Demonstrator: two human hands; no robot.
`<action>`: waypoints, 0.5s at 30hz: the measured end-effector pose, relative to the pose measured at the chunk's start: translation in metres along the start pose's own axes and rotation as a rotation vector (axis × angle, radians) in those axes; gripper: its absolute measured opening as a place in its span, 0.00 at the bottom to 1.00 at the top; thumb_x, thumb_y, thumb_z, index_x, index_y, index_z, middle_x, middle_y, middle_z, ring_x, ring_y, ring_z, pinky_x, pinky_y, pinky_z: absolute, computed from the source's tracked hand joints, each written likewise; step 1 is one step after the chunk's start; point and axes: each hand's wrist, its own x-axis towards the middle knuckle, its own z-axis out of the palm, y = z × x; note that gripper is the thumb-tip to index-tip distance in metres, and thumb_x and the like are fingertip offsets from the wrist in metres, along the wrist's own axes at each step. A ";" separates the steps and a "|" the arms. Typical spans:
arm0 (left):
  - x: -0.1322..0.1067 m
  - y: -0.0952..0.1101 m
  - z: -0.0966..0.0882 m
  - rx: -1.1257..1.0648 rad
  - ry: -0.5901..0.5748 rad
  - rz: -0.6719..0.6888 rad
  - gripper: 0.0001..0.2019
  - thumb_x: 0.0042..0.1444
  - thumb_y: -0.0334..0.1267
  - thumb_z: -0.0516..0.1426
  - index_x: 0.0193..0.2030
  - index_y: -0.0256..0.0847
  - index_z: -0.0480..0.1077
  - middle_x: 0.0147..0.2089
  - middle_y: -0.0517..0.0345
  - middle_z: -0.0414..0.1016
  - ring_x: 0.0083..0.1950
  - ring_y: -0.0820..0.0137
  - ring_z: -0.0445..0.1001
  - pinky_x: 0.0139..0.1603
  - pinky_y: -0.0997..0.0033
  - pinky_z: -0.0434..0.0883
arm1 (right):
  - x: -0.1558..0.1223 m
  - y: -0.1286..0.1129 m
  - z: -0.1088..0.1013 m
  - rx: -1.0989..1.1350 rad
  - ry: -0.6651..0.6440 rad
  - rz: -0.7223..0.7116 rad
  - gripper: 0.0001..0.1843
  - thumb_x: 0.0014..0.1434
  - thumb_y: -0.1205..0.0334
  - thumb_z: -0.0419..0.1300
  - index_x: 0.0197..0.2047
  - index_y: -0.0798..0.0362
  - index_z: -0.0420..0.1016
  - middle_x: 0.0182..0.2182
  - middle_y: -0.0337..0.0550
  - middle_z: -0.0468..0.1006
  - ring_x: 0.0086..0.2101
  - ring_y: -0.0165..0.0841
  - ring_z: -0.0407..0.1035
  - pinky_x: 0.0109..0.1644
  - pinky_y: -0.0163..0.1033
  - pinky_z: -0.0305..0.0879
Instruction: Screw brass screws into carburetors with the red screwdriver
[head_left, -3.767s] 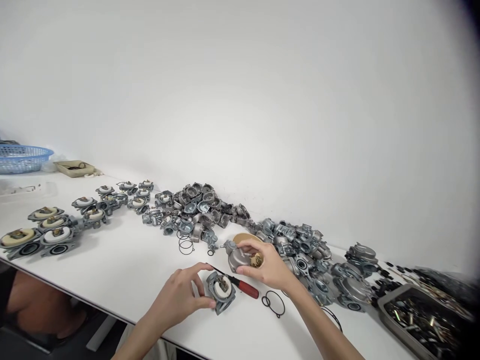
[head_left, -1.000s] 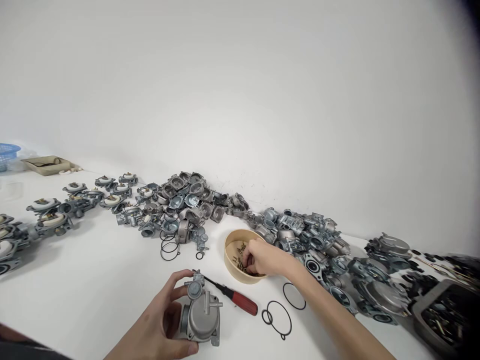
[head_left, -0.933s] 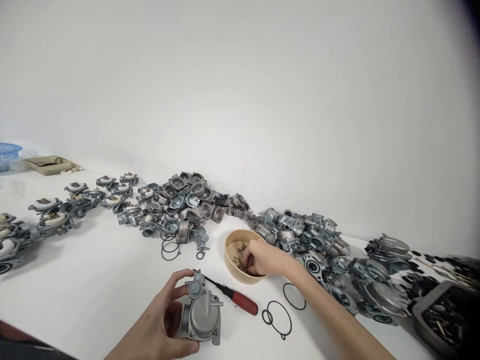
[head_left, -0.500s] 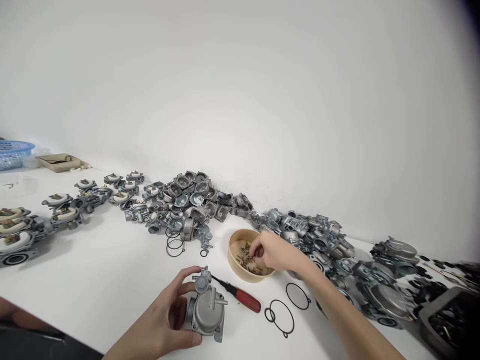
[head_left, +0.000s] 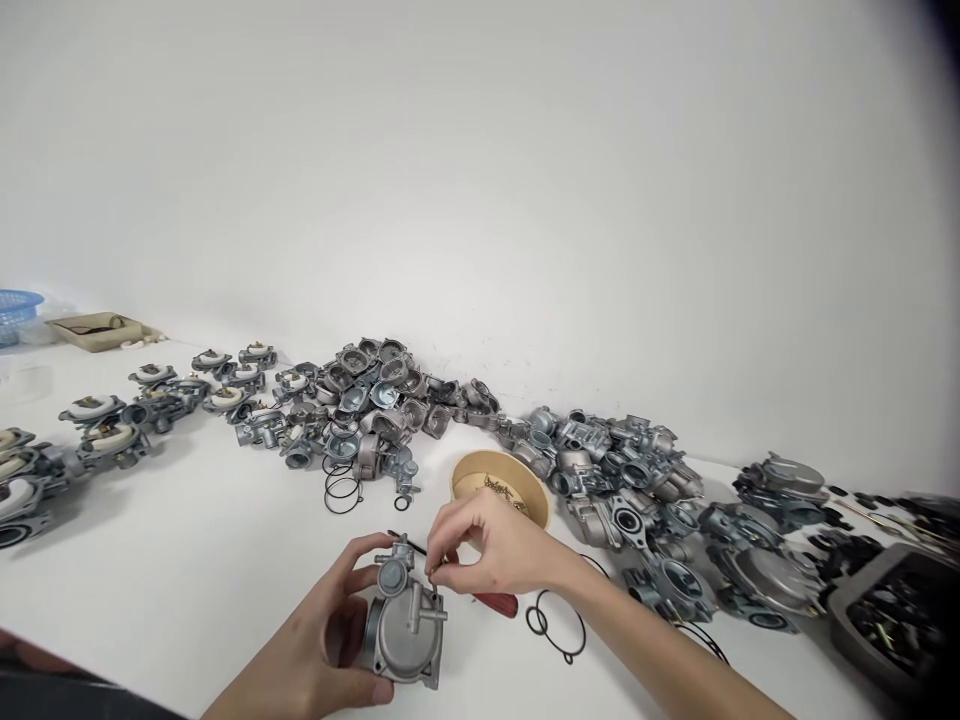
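Note:
My left hand (head_left: 334,635) is wrapped round a grey metal carburetor (head_left: 409,632), holding it with its rounded bowl facing up. At the upper right corner of that carburetor, my right hand (head_left: 480,545) pinches a small screw (head_left: 434,582), mostly covered by the fingertips. Behind the right hand stands a round tan tub (head_left: 466,470) with many small brass-coloured screws (head_left: 501,487) in it. Under the right hand lies a screwdriver (head_left: 496,604); its red handle end shows, and most of its shaft is hidden.
Black rubber rings (head_left: 556,628) lie right of the screwdriver. Metal float bowls (head_left: 386,395) are heaped at the back. Carburetor bodies (head_left: 622,460) pile up on the right, beside a grey tray (head_left: 851,610). Carburetors with white floats (head_left: 112,437) stand at left.
My right hand has come out of the tub and moved down and left to the carburetor, with a small screw pinched in it. The left hand still holds the carburetor.

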 end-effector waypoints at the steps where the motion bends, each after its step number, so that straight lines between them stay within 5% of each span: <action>1: 0.000 -0.001 0.000 -0.004 -0.001 0.000 0.53 0.48 0.43 0.78 0.76 0.57 0.56 0.65 0.45 0.73 0.52 0.54 0.76 0.50 0.60 0.70 | 0.000 0.002 0.000 0.000 -0.008 0.005 0.08 0.53 0.69 0.69 0.36 0.51 0.90 0.33 0.41 0.84 0.32 0.31 0.75 0.40 0.36 0.73; 15: 0.004 0.007 0.004 -0.008 -0.011 -0.035 0.52 0.47 0.46 0.78 0.75 0.58 0.58 0.65 0.47 0.73 0.52 0.53 0.77 0.52 0.56 0.71 | -0.002 0.005 -0.010 -0.106 -0.093 -0.078 0.12 0.54 0.73 0.69 0.38 0.48 0.90 0.38 0.40 0.86 0.34 0.31 0.76 0.45 0.35 0.72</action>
